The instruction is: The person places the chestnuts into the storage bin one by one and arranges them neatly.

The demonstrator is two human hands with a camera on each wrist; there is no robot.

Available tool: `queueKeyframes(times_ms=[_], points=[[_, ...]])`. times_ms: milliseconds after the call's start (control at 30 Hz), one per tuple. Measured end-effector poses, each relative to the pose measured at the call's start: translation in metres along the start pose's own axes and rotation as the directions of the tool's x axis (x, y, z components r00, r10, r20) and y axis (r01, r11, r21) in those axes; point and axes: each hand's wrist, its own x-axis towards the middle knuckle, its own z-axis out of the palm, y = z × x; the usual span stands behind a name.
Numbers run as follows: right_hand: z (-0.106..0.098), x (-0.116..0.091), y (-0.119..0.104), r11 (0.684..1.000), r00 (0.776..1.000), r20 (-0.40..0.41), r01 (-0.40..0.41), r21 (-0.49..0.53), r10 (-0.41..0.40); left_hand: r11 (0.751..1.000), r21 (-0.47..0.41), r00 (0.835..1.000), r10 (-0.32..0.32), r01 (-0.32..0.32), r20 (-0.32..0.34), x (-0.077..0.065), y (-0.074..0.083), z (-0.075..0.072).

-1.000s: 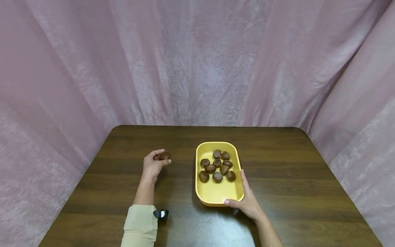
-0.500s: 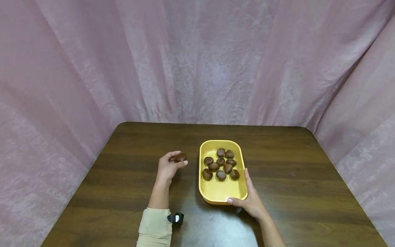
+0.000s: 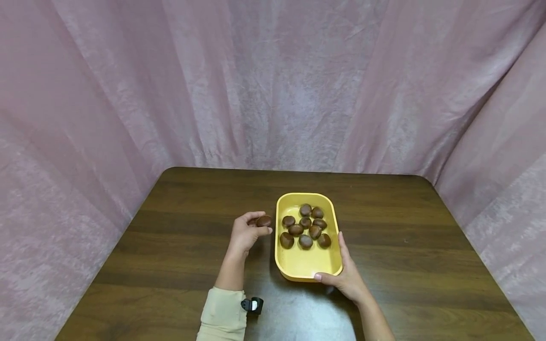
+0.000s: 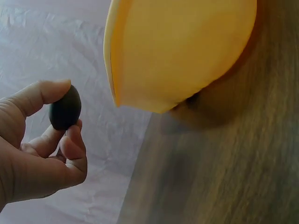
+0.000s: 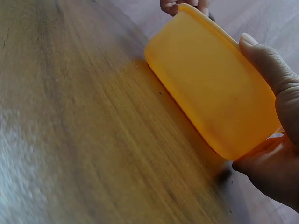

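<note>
My left hand [image 3: 244, 235] pinches a glossy brown chestnut [image 3: 264, 220] between thumb and fingers, just left of the yellow plastic container [image 3: 302, 263]. In the left wrist view the chestnut [image 4: 66, 108] shows dark, apart from the container's outer wall [image 4: 180, 51]. Several chestnuts [image 3: 296, 230] lie inside the container, mostly in its far and middle part. My right hand [image 3: 348, 280] grips the container's near right corner, thumb on the near rim and fingers along the right side. Its thumb [image 5: 271, 67] reaches over the rim in the right wrist view.
Both hands work above a dark brown wooden table [image 3: 405, 265] with rounded far corners. Pink velvety curtains [image 3: 298, 85] hang behind and beside it. A black wrist device [image 3: 252, 306] sits by the beige left sleeve [image 3: 223, 310].
My left hand has moved right with its chestnut, from well left of the container to close beside its left rim. The right hand keeps its grip; the view has shifted slightly.
</note>
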Motion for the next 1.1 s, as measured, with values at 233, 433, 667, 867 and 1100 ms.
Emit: queueKeyframes(times_ms=[233,433,667,867,1100], points=[[-0.001,0.002,0.001,1.000,1.000,0.008,0.002,-0.005,-0.002,0.995,0.097,0.998,-0.016,0.010,0.063,0.008,0.007,0.009],[-0.002,0.003,0.001,1.000,1.000,0.009,-0.005,0.003,0.005,0.980,0.198,0.978,-0.051,0.010,0.202,0.021,0.020,0.015],[-0.004,0.003,0.000,1.000,1.000,0.013,-0.006,0.025,0.006,0.953,0.303,0.943,-0.096,-0.005,0.318,0.037,0.039,0.030],[-0.007,0.002,-0.001,1.000,1.000,0.003,-0.003,0.013,0.003,0.943,0.330,0.927,-0.169,0.052,0.336,0.058,0.045,0.045],[-0.006,0.001,-0.001,1.000,1.000,0.011,-0.003,0.027,0.002,0.914,0.391,0.903,-0.254,0.107,0.345,0.079,0.044,0.062]])
